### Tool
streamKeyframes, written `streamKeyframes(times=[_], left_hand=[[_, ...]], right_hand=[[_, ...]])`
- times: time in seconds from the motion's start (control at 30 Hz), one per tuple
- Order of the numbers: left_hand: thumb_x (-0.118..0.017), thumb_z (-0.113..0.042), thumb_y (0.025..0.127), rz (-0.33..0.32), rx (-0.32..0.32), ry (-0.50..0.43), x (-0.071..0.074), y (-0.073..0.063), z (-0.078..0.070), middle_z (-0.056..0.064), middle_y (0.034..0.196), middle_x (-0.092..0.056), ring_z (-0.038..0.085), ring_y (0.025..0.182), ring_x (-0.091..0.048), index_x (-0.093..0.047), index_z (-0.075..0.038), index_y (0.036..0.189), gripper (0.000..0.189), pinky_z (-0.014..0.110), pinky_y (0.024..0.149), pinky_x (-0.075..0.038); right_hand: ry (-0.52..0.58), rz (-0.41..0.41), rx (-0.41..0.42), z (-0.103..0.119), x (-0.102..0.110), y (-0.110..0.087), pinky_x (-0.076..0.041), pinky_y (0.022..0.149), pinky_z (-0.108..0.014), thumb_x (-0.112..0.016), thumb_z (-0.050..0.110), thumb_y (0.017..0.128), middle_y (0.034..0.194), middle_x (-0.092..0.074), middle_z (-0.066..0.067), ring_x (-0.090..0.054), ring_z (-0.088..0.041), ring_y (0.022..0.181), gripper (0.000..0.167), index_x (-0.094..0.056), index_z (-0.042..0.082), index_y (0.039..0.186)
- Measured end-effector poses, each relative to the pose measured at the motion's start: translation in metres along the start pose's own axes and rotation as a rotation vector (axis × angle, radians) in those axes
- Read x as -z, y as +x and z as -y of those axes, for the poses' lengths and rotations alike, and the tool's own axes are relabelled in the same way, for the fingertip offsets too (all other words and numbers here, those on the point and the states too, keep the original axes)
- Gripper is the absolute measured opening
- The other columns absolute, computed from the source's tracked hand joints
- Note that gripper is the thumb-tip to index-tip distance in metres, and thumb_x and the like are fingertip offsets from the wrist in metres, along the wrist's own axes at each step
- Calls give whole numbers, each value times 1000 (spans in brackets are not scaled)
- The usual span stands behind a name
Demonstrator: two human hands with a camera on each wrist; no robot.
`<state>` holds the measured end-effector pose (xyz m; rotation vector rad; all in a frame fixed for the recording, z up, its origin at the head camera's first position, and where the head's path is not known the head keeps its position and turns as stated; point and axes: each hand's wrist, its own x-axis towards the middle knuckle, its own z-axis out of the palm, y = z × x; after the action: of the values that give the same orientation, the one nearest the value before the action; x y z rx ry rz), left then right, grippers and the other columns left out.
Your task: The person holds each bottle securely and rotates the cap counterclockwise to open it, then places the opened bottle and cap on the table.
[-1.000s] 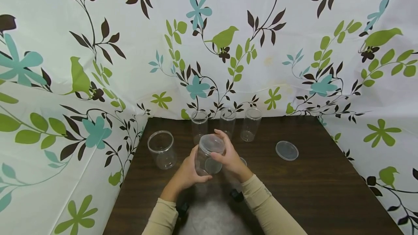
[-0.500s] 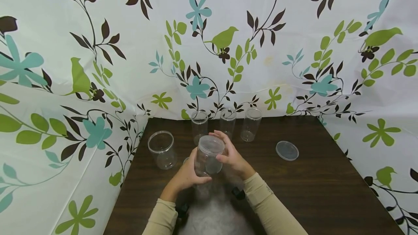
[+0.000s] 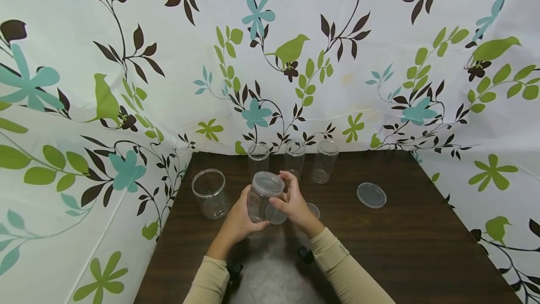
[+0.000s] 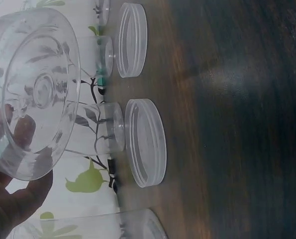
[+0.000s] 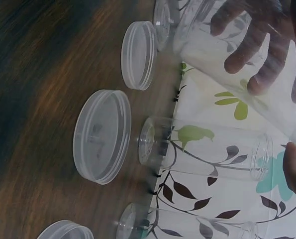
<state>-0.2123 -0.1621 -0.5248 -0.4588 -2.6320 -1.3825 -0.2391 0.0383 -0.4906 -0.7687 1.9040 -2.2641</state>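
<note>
A clear plastic jar (image 3: 258, 204) is held up over the table, tilted, with a translucent lid (image 3: 268, 183) on its top. My left hand (image 3: 237, 218) grips the jar's body from the left, thumb across its lower front. In the left wrist view the round jar bottom (image 4: 43, 92) faces the camera, and the left fingers show through the wall. My right hand (image 3: 296, 205) is at the lid's right edge, thumb in front and fingers behind. The right wrist view shows only part of that hand, close to the jar's upper end.
Three tall clear jars (image 3: 325, 162) stand in a row at the table's back edge. A wider jar without a lid (image 3: 210, 196) stands at left. One lid (image 3: 371, 195) lies at right, another (image 3: 313, 209) partly behind the right hand. Patterned cloth (image 3: 168, 79) hangs behind the table.
The jar has shifted slightly left and its top has tipped left with both hands. The right fingers have moved around the lid's edge. The other jars stay in place.
</note>
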Motion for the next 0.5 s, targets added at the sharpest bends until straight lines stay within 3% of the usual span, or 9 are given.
streamKeyframes(times=[0.17, 0.3, 0.37, 0.5], left_hand=[[-96, -29, 64, 42, -20, -3, -2, 0, -1, 20, 137, -57, 39, 115, -61, -28, -9, 154, 114, 52, 95, -49], [-95, -28, 65, 88, -51, -66, -2, 0, 1, 21, 139, -55, 40, 118, -59, -25, -7, 155, 116, 57, 98, -47], [-95, -27, 66, 124, -78, -123, -1, 0, 1, 21, 139, -55, 39, 118, -59, -24, -6, 155, 117, 59, 97, -47], [-95, -23, 68, 224, -71, -281, 1, -2, 1, 17, 143, -50, 39, 121, -57, -20, -9, 157, 117, 62, 99, -45]], right_hand=[[-74, 1, 5, 1, 0, 2, -45, 99, -25, -78, 36, 90, 148, -28, -25, -44, -31, 129, 91, -20, 1, 150], [-85, 34, 11, 3, 4, 3, -46, 99, -26, -77, 31, 90, 150, -31, -25, -45, -28, 130, 85, -23, 3, 150], [-46, 76, 10, 4, 8, 3, -46, 99, -27, -77, 28, 91, 152, -32, -25, -47, -24, 129, 83, -24, 2, 150], [118, 205, -7, 4, 15, 3, -46, 102, -30, -74, 25, 95, 155, -34, -21, -49, -20, 131, 79, -24, 1, 151]])
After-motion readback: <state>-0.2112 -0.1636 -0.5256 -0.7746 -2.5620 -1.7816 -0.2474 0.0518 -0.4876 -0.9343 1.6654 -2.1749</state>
